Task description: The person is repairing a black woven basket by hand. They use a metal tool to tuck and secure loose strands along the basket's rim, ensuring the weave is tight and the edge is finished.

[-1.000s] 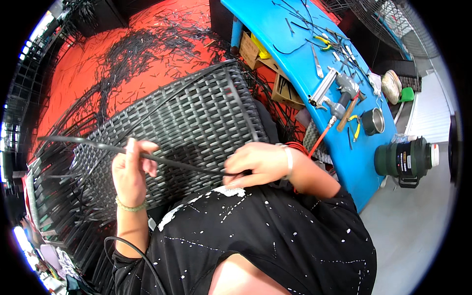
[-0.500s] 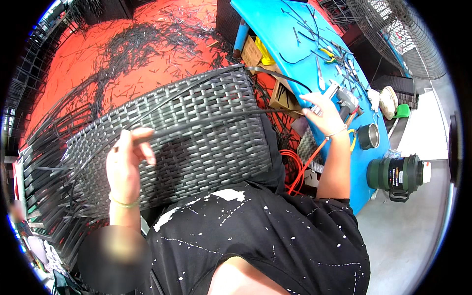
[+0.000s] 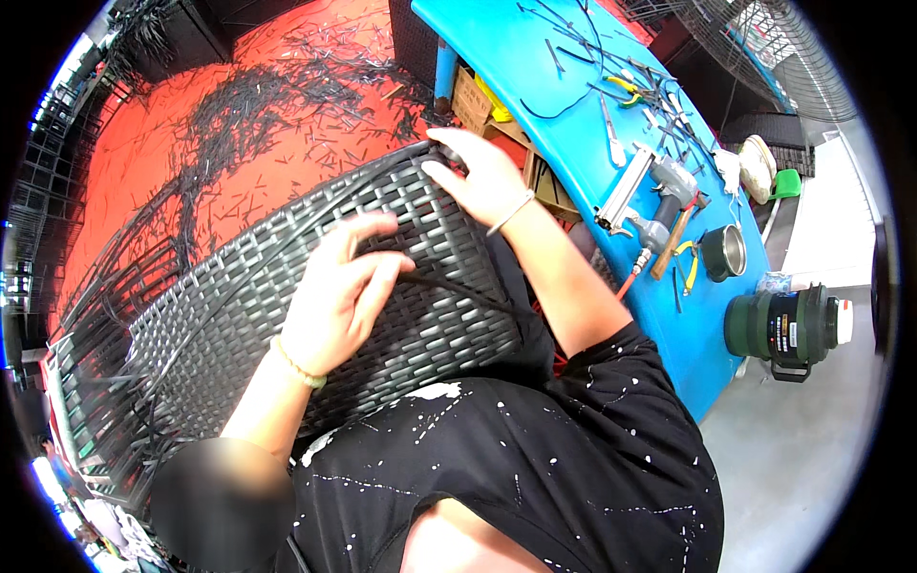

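Across my lap lies a dark woven wicker piece (image 3: 224, 329) made of glossy flat strips. My left hand (image 3: 334, 301) is over its middle, fingers bent, pinching a thin black strip (image 3: 460, 289) that runs right across the weave toward the near right edge. At the far right corner, my right hand (image 3: 482, 181) grips the rim of the wicker piece with thumb and fingers; whether it also pinches a strip there is hidden. A longer loose black strip (image 3: 277, 239) lies along the far part of the weave.
On the right, a blue table (image 3: 564, 95) bears a pneumatic stapler (image 3: 659, 196) with a red hose, a hammer (image 3: 676, 239), yellow-handled pliers (image 3: 626, 93), a dark metal cup (image 3: 723, 253) and strip scraps. Black offcuts (image 3: 258, 105) litter the red floor. A fan (image 3: 783, 57) stands far right.
My right hand has moved left from beside the blue table to the wicker corner. My left hand has moved right over the weave. The strip stretched between them now hangs toward the near right edge.
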`<state>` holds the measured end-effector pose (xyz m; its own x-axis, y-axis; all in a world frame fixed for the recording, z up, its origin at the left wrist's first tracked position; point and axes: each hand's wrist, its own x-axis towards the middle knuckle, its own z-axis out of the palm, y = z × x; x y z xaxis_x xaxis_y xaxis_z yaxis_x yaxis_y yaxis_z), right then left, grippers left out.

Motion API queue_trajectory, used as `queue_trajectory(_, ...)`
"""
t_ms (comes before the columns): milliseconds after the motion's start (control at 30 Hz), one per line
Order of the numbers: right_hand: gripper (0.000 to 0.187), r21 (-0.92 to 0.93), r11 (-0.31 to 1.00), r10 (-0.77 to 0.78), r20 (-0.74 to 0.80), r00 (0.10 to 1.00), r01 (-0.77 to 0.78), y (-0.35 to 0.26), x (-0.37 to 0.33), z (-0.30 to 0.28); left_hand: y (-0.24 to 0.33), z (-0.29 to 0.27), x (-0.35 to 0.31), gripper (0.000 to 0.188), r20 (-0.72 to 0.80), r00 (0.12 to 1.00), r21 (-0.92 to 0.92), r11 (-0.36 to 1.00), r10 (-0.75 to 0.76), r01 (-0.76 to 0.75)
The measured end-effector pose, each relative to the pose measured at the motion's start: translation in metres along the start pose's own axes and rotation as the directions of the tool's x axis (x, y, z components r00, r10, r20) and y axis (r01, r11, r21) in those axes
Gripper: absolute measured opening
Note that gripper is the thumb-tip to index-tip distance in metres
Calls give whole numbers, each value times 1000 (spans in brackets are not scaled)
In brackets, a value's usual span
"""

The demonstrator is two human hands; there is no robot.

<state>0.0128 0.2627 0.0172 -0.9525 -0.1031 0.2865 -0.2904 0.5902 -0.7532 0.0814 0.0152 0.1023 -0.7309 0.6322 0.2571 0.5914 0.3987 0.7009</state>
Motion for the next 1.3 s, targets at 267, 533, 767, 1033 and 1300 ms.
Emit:
queue_trajectory(267, 42, 57, 996, -59, -204, 977, 72, -3, -17, 19, -57, 40, 68, 16, 6, 998, 338, 939, 62, -60)
queue_trajectory(533, 39, 228, 972, 12, -316, 949, 64, 4, -21, 26, -66, 59, 68, 14, -81, 993, 386, 921, 84, -47)
queue_trajectory(767, 39, 235, 971, 23, -306, 952, 52, 3, -20, 25, -66, 60, 67, 14, -99, 991, 394, 918, 84, -39)
queue_trajectory(1033, 43, 266, 963, 40, -266, 963, 33, -1, -21, 22, -67, 61, 66, 14, -118, 989, 375, 926, 85, -35)
queue_trajectory(1300, 41, 229, 973, 47, -286, 957, 20, 0, -20, 24, -57, 18, 57, 26, -185, 981, 517, 854, 52, 52)
